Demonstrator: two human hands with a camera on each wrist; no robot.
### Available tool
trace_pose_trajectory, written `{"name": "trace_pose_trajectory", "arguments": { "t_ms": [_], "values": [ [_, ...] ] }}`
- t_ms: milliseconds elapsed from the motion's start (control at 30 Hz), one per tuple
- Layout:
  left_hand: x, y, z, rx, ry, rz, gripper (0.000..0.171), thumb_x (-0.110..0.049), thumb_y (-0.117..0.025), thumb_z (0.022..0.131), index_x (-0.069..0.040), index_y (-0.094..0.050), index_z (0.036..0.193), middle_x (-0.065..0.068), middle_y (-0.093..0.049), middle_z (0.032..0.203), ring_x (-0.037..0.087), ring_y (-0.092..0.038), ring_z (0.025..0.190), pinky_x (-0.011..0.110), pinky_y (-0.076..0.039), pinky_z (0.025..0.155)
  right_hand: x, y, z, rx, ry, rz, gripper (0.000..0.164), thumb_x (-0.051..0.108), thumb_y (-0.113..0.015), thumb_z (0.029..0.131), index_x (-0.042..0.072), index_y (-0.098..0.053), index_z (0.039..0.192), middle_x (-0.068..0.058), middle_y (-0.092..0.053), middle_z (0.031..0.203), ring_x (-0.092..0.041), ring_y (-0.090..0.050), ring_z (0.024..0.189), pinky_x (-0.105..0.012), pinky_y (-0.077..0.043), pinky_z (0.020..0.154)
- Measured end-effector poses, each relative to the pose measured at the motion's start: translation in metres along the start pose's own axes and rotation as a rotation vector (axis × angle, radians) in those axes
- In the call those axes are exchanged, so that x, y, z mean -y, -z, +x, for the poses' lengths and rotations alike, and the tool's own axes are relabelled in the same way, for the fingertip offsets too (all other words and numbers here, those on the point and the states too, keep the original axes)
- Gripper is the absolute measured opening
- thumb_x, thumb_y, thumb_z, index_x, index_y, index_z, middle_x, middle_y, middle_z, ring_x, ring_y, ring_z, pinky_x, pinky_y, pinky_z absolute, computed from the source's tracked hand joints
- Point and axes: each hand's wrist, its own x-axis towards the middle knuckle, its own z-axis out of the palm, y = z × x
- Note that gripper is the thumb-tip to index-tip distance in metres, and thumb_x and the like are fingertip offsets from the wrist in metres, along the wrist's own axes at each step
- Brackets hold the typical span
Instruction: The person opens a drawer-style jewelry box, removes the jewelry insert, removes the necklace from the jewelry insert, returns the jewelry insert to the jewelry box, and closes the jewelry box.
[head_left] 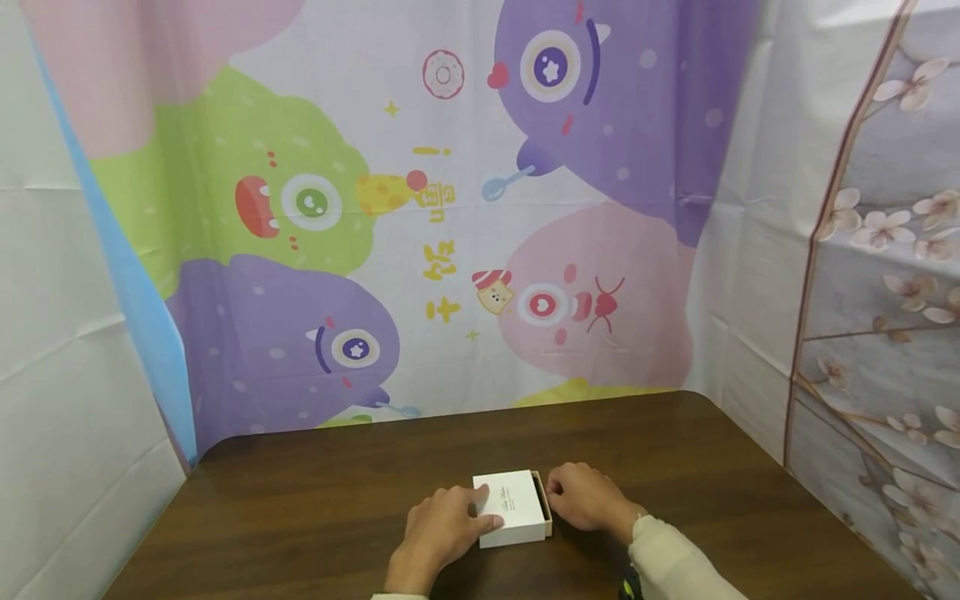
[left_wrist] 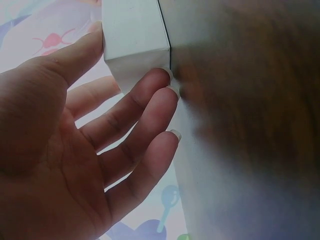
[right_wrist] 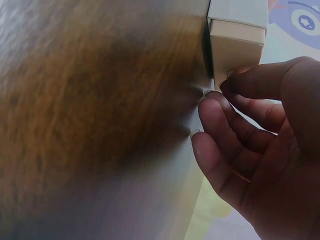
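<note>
A small white box with an outer sleeve (head_left: 512, 508) lies on the table, its top printed with fine lettering. From the sleeve's right end an inner drawer (head_left: 549, 517) in pale beige sticks out a little, with a dark gap behind its rim. My left hand (head_left: 444, 527) holds the sleeve at its left end, between thumb and forefinger; the other fingers curve loosely beside it in the left wrist view. Against the drawer's end, my right hand (head_left: 588, 497) has thumb and forefinger pinched together. Whether a pull tab sits between these fingertips is hidden.
The dark wooden table (head_left: 322, 483) stretches to both sides of the box. Behind it hangs a cloth (head_left: 442, 358) with cartoon monsters. A pale sheet (head_left: 82, 350) closes the left side, and a flower-printed curtain (head_left: 885, 350) the right.
</note>
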Motion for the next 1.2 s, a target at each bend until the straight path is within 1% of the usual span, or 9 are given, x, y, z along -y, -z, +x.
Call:
{"name": "trace_pose_trajectory", "arguments": {
  "t_ms": [400,633,800,967,1200],
  "values": [
    [-0.001,0.000,0.000,-0.006,-0.006,-0.008,0.058,-0.053,-0.076,0.083,-0.021,-0.069,0.131,0.012,-0.071,0.118,0.035,-0.068,0.098,0.051,-0.047,0.068,-0.005,0.001,-0.001,-0.018,0.007,0.009,0.015,0.014,-0.068,0.087,0.020,-0.064,0.074,0.010,-0.057,0.073,-0.011,-0.052,0.067,-0.039,-0.045,0.061],
    [0.000,-0.001,0.000,-0.005,-0.003,-0.006,0.057,-0.052,-0.076,0.083,-0.021,-0.069,0.131,0.012,-0.071,0.118,0.034,-0.068,0.098,0.050,-0.047,0.067,-0.010,-0.001,0.000,-0.016,0.000,0.010,0.015,0.015,-0.068,0.089,0.021,-0.065,0.075,0.011,-0.056,0.072,-0.009,-0.051,0.066,-0.036,-0.046,0.061],
    [0.000,-0.001,0.000,0.002,0.001,-0.009,0.058,-0.053,-0.076,0.083,-0.021,-0.069,0.131,0.012,-0.071,0.120,0.035,-0.067,0.102,0.052,-0.047,0.069,-0.014,-0.001,-0.001,-0.010,-0.012,0.018,0.014,0.016,-0.069,0.088,0.021,-0.065,0.075,0.011,-0.056,0.072,-0.010,-0.051,0.065,-0.036,-0.045,0.061],
    [-0.002,-0.001,0.001,0.024,0.004,-0.010,0.059,-0.053,-0.075,0.083,-0.020,-0.069,0.131,0.012,-0.071,0.120,0.035,-0.067,0.103,0.054,-0.048,0.070,-0.017,-0.001,-0.002,-0.004,-0.025,0.022,0.014,0.016,-0.069,0.087,0.020,-0.065,0.075,0.010,-0.056,0.071,-0.010,-0.051,0.065,-0.036,-0.045,0.062],
    [-0.002,-0.002,0.002,0.032,0.006,-0.002,0.061,-0.055,-0.074,0.083,-0.021,-0.067,0.133,0.009,-0.072,0.118,0.034,-0.067,0.106,0.052,-0.049,0.070,-0.018,0.001,-0.003,-0.019,-0.015,0.030,0.016,0.015,-0.069,0.086,0.021,-0.063,0.073,0.011,-0.055,0.069,-0.010,-0.051,0.064,-0.035,-0.045,0.060]
  ]
}}
